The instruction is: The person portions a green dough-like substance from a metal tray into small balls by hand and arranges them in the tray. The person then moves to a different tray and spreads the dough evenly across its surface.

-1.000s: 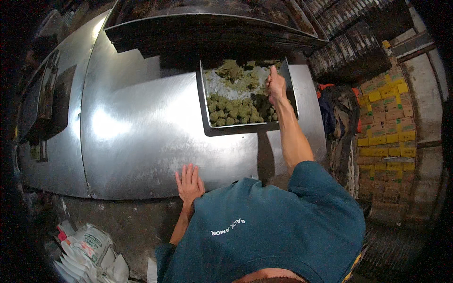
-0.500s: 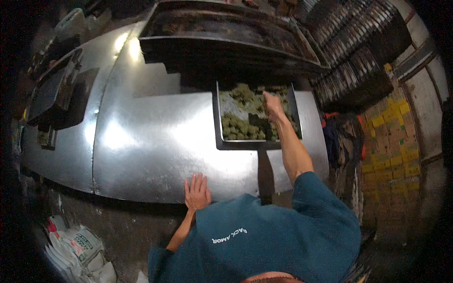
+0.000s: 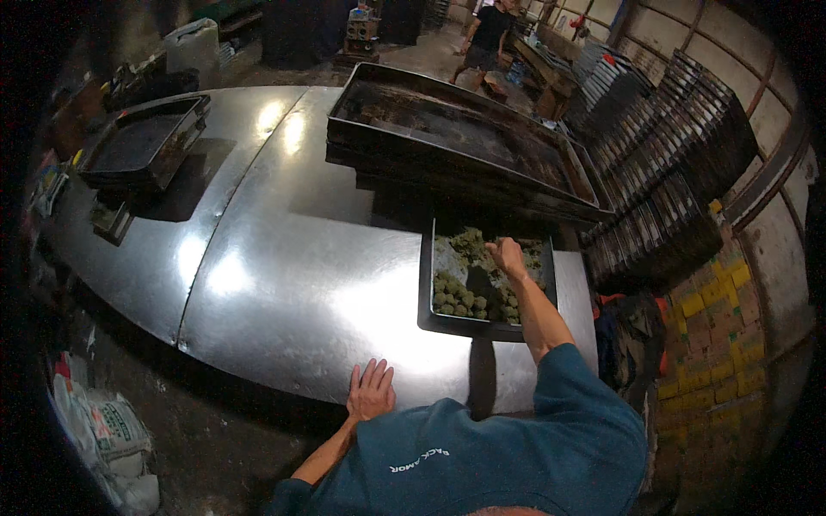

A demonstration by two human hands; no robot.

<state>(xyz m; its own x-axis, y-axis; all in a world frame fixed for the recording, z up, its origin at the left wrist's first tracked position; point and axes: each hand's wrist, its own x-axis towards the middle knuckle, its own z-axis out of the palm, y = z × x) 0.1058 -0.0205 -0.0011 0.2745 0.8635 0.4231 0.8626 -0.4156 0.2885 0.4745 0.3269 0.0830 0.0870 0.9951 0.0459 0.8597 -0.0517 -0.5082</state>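
Green balls (image 3: 459,297) sit packed along the near side, mostly at the left, of a tray (image 3: 469,326) on the metal counter (image 3: 284,292), toward its right end and in front of a large dark pan (image 3: 447,156). Compared with the earlier views, the right hand (image 3: 508,255) has shifted a little leftward over the tray, from near its right wall toward the middle; the camera has also tipped up, so a person (image 3: 490,34) in the background now shows. The balls look the same in number and place, as far as they can be seen, so I judge that the handling stays with the loose green mixture (image 3: 469,245) at the far side. The right hand's fingers look curled inward, the thumb toward the left, but whether they pinch a lump I cannot tell. The left hand (image 3: 372,391) lies flat at the near edge of the counter, fingers spread and gripping nothing. Being round, the balls point no particular way. The tray's near wall runs left to right, dipping slightly to the right, and its side walls lead away from the body; with the far end lost in shadow, its long axis is uncertain.
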